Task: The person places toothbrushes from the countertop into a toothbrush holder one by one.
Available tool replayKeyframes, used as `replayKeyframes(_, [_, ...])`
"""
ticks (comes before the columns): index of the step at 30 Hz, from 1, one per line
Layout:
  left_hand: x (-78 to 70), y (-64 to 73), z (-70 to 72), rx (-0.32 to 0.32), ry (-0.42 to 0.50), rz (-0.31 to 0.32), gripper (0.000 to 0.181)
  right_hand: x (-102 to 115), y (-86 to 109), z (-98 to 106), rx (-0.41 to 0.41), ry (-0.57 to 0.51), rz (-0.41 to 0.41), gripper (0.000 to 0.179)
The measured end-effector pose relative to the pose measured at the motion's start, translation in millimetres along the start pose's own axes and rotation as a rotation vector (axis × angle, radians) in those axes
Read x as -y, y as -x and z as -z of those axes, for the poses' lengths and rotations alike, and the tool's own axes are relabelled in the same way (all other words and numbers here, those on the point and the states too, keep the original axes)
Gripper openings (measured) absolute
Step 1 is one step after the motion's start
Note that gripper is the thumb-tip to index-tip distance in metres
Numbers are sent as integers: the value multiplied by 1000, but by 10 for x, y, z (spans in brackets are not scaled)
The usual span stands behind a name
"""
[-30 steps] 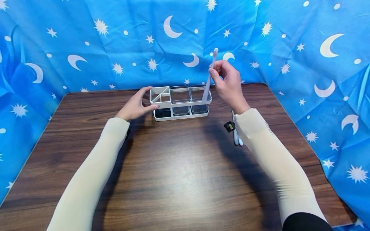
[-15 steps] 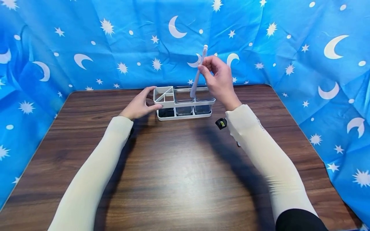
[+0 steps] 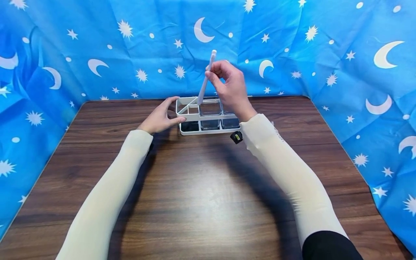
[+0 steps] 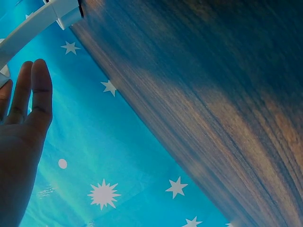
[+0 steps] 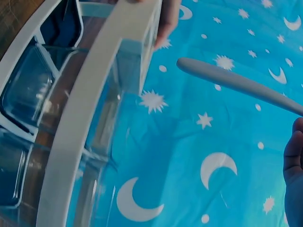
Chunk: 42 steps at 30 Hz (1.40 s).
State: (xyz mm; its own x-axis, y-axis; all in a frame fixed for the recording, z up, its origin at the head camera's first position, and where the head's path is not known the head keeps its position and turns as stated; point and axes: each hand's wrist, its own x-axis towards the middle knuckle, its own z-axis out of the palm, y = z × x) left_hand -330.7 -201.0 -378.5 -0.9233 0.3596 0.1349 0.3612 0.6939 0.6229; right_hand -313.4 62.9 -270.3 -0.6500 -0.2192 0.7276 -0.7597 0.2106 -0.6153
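In the head view, a white two-tier toothbrush holder (image 3: 210,117) stands near the table's far edge, with clear square cups (image 3: 209,125) in its middle and right bays. My left hand (image 3: 160,116) steadies its left end, thumb in front and fingers behind. Between thumb and fingertips, my right hand (image 3: 231,82) pinches a pale toothbrush (image 3: 204,86), head up and tilted. The handle's lower end appears over the divided left section beside the middle cup. In the right wrist view, the rounded handle end (image 5: 213,74) points toward the holder and looks apart from it.
A dark wood table (image 3: 195,187) spans the view. Blue cloth (image 3: 146,47) with moons and stars hangs behind the table and along both sides. A small black device (image 3: 236,137) sits under my right wrist.
My right hand has carried the toothbrush leftward, from above the right cup to the divided left section. My left hand stays on the holder. The right sleeve now covers the slim items on the table.
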Motion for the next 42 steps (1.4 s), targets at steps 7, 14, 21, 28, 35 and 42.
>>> replayKeyframes(7, [-19, -1, -7, 2, 0, 16, 95, -79, 15, -227, 89, 71, -10, 17])
replayKeyframes(14, [-8, -6, -10, -6, -8, 11, 93, -148, 98, -391, 156, 96, 1, 17])
replayKeyframes(21, [11, -23, -25, -11, 6, -19, 90, -250, 182, -486, 209, 132, -33, 13])
replayKeyframes(28, [8, -19, -15, -12, 15, -35, 86, -327, 250, -544, 242, 138, -48, 10])
replayKeyframes(35, [20, -24, -15, -14, 10, -35, 86, -370, 312, -565, 276, 182, -93, 10])
replayKeyframes(42, [39, -34, -21, -17, 16, -47, 85, -416, 370, -571, 306, 224, -140, 10])
